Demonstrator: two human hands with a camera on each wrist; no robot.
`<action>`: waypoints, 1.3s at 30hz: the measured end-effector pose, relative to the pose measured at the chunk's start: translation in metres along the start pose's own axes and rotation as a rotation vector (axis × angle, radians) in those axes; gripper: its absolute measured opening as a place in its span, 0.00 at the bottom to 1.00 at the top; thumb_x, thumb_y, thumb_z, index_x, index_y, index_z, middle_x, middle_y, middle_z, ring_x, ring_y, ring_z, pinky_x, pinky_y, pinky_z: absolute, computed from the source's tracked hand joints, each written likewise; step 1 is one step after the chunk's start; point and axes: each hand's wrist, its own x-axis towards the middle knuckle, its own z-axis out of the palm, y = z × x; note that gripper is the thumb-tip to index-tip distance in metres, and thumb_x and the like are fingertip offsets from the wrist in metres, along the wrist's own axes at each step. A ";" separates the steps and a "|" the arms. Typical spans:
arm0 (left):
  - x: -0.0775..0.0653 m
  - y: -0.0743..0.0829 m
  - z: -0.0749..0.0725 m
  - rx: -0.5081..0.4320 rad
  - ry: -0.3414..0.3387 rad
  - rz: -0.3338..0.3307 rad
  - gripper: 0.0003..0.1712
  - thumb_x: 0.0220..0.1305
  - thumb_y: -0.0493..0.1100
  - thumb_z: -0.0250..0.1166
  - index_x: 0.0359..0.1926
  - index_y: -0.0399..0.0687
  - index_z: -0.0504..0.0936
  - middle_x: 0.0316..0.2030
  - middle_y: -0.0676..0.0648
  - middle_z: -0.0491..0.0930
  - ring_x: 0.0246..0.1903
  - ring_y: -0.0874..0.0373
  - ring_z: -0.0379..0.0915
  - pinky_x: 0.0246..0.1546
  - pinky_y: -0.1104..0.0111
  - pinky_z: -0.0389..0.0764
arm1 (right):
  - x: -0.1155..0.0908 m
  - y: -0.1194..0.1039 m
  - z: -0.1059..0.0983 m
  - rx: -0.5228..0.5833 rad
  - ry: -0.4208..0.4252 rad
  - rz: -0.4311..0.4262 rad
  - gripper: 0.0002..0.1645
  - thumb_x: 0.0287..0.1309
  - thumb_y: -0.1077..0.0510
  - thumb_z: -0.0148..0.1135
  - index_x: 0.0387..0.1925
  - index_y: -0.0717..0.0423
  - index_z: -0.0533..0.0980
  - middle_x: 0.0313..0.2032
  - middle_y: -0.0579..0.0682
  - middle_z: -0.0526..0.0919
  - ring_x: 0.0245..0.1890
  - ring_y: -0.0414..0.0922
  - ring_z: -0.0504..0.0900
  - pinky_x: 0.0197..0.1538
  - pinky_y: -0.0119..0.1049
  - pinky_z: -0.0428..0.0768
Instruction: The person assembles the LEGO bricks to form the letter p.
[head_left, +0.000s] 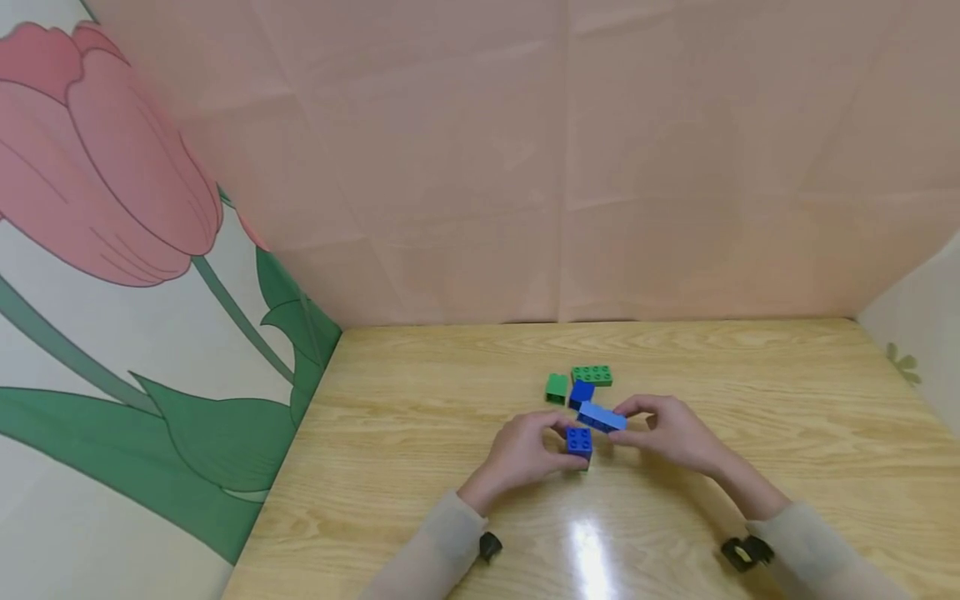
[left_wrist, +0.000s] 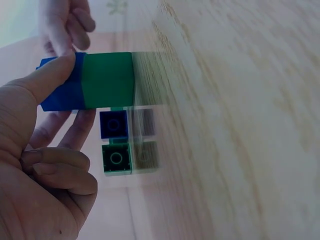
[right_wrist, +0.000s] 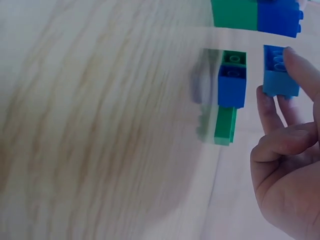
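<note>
My left hand (head_left: pixel 525 450) holds a blue brick (head_left: pixel 579 442) between thumb and fingers. In the left wrist view that brick sits on a green brick (left_wrist: pixel 108 80), whose base is right at the tabletop. My right hand (head_left: pixel 678 433) pinches a light blue long brick (head_left: pixel 602 417) by its right end, above the table. It lies on its side in the grip, its hollow underside toward me and its studs facing away. Just beyond are a loose blue brick (head_left: pixel 581 393), a small green brick (head_left: pixel 556 388) and a long green brick (head_left: pixel 592 376) with studs up.
The wooden table (head_left: pixel 405 417) runs back to a pink cloth wall (head_left: pixel 465 167). A tulip-print panel (head_left: pixel 150 333) stands along the left side, a pale panel (head_left: pixel 918 333) along the right. Dark wrist straps (head_left: pixel 742 552) sit at both sleeves.
</note>
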 end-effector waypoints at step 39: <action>0.000 0.002 -0.001 0.004 0.001 -0.027 0.19 0.54 0.60 0.80 0.44 0.71 0.84 0.41 0.71 0.81 0.47 0.67 0.79 0.53 0.66 0.75 | 0.005 0.016 0.002 -0.005 -0.118 0.155 0.26 0.64 0.43 0.73 0.52 0.58 0.84 0.51 0.53 0.86 0.56 0.56 0.79 0.57 0.60 0.74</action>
